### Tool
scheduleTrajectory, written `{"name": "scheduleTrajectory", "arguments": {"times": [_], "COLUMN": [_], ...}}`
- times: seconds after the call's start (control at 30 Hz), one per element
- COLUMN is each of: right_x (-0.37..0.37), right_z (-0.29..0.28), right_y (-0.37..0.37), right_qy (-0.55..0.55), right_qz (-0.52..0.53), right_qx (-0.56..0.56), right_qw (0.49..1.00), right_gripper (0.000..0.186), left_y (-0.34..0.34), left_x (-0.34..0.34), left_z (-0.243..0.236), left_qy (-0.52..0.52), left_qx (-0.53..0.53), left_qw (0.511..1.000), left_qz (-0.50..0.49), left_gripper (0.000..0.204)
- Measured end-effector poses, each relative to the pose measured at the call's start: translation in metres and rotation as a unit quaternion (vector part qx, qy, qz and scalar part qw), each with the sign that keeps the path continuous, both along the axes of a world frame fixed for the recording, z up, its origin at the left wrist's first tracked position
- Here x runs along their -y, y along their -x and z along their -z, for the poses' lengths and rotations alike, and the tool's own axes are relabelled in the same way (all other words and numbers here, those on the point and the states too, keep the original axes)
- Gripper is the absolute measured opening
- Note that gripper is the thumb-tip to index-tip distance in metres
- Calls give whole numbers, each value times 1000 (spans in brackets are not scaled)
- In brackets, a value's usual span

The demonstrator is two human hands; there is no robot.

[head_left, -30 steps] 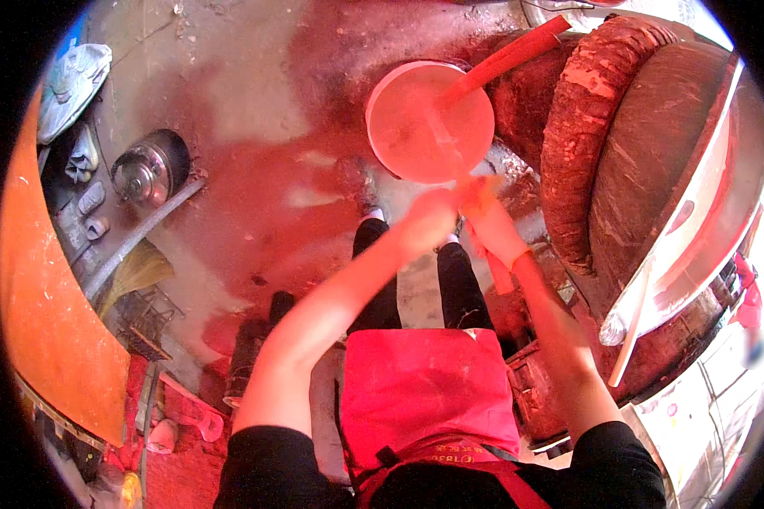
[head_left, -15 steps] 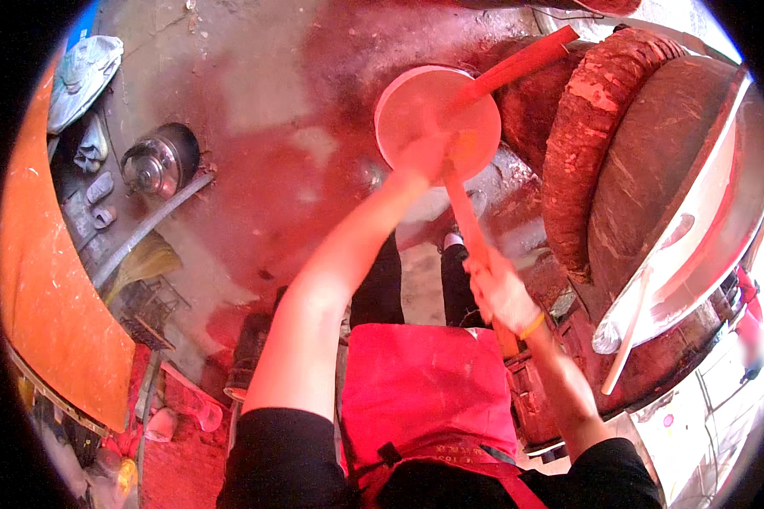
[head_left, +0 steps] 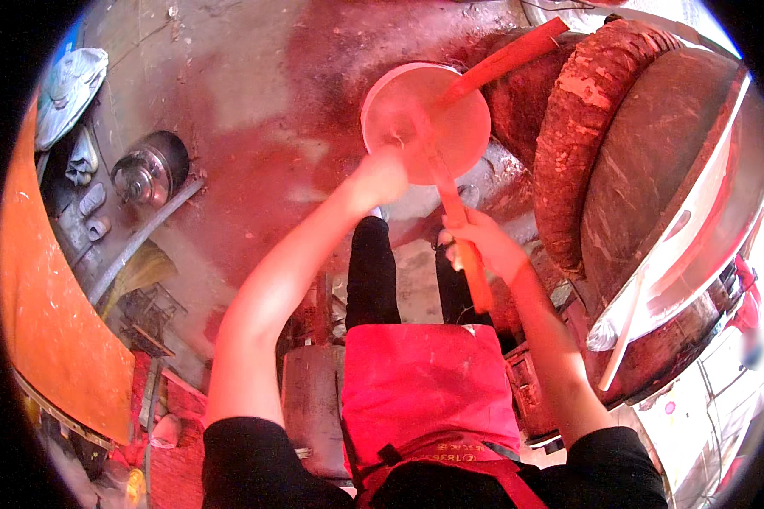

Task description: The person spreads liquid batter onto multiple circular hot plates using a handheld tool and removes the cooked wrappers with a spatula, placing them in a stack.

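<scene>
My left hand (head_left: 384, 176) is blurred at the lower-left rim of a round white bucket (head_left: 371, 127); its fingers are too smeared to read. My right hand (head_left: 475, 237) grips a long red stick (head_left: 480, 291) below the bucket, the stick's far end reaching over the bucket's red-tinted contents. A second red stick (head_left: 509, 56) leans out of the bucket toward the upper right. A pale red haze hangs over the bucket. I wear a red apron (head_left: 424, 373).
A large drum machine (head_left: 645, 170) with a ribbed red-stained hose (head_left: 586, 110) fills the right. On the left are an orange board (head_left: 59, 314), a metal pot (head_left: 148, 174), a grey pipe (head_left: 144, 233) and a pale sack (head_left: 68, 97). The stained floor (head_left: 246, 144) lies between.
My hands were together below the bucket, rose with the left over it, and now the left has moved down and left. My right hand has moved up slightly from a half second ago, still gripping the stick.
</scene>
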State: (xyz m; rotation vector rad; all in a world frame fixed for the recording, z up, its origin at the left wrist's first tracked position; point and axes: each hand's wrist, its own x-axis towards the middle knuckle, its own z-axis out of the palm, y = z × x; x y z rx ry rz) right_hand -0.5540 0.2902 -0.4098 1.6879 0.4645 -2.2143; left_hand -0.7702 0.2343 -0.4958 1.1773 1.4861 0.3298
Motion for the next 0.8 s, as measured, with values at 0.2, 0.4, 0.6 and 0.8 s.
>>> {"name": "scheduleTrajectory", "arguments": {"times": [0.2, 0.4, 0.6, 0.8], "right_x": [-1, 7, -9, 10], "right_z": [20, -9, 16, -47], "right_y": [28, 37, 0, 10], "right_qy": [-93, -13, -120, -68], "right_qz": [-167, -112, -160, -180], "right_qx": [-15, 10, -26, 31], "right_qw": [981, 994, 979, 981], "right_gripper": [10, 5, 8, 8], "left_y": [-49, -29, -81, -54], "left_x": [30, 21, 19, 7], "left_z": [-30, 27, -30, 47], "left_qy": [0, -86, -55, -153], "left_qx": [122, 109, 126, 90], "left_qw": [992, 982, 990, 971], "left_qz": [17, -125, -40, -162], "left_gripper": [49, 44, 51, 45]}}
